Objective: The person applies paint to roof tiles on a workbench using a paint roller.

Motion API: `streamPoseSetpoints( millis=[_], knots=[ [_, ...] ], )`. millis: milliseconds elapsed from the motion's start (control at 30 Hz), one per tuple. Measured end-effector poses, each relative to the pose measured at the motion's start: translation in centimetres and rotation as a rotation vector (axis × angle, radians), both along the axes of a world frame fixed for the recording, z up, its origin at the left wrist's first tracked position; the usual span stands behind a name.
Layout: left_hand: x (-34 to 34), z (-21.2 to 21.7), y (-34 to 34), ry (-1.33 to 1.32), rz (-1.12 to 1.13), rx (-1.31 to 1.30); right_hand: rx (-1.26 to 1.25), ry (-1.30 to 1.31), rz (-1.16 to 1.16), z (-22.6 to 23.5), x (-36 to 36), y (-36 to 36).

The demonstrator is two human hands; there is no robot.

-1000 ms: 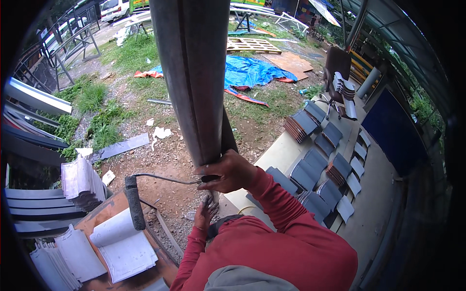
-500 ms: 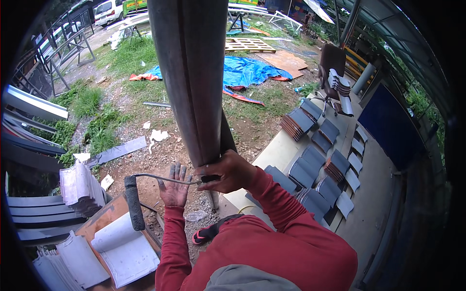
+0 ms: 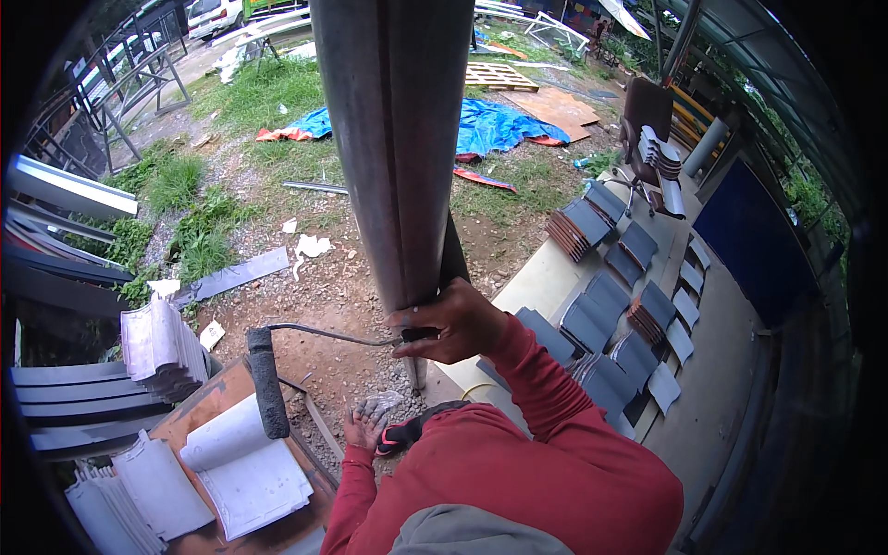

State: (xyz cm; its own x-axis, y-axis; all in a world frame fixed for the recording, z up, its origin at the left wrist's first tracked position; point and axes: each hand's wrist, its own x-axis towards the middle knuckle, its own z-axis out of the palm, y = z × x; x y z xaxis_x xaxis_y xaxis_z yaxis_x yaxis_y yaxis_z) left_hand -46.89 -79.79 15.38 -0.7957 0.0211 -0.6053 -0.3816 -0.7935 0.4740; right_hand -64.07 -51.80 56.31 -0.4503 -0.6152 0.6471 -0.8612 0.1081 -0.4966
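roller (image 3: 267, 393) in right hand (image 3: 453, 324), handle (image 3: 420, 335) mostly hidden

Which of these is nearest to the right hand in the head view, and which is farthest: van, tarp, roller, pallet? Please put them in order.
1. The roller: held in the right hand, its head out to the left.
2. The tarp: ahead, beyond the hand.
3. The pallet: ahead, behind the tarp.
4. The van: far back, upper left.
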Motion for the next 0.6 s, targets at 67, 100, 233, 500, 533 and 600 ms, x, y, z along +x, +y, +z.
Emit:
streamPoseSetpoints(
  millis=[67, 100, 233, 500, 533, 600],
  knots=[
    [3.9, -2.8, -0.5, -0.146, 0.035, -0.037, 0.007, -0.037, 0.015, 0.1, 0.0, 0.0],
    [5.6, -3.9, -0.5, -0.313, 0.093, -0.068, 0.012, -0.028, 0.008, 0.1, 0.0, 0.0],
    [9.7, -6.3, -0.9, -0.571, 0.059, -0.22, -0.018, -0.013, 0.014, 0.0, -0.1, -0.2],
    [10.2, -8.8, -1.2, -0.528, -0.316, -0.583, -0.01, 0.007, 0.021, 0.0, -0.2, 0.0],
    [10.4, -9.6, -1.3, -0.48, -0.312, -0.572, 0.001, 0.006, 0.019, 0.0, -0.2, 0.1],
    [11.5, -11.0, -1.5, -0.111, -0.882, -1.204, 0.011, 0.008, 0.015, -0.1, -0.2, 0.1]
  ],
)
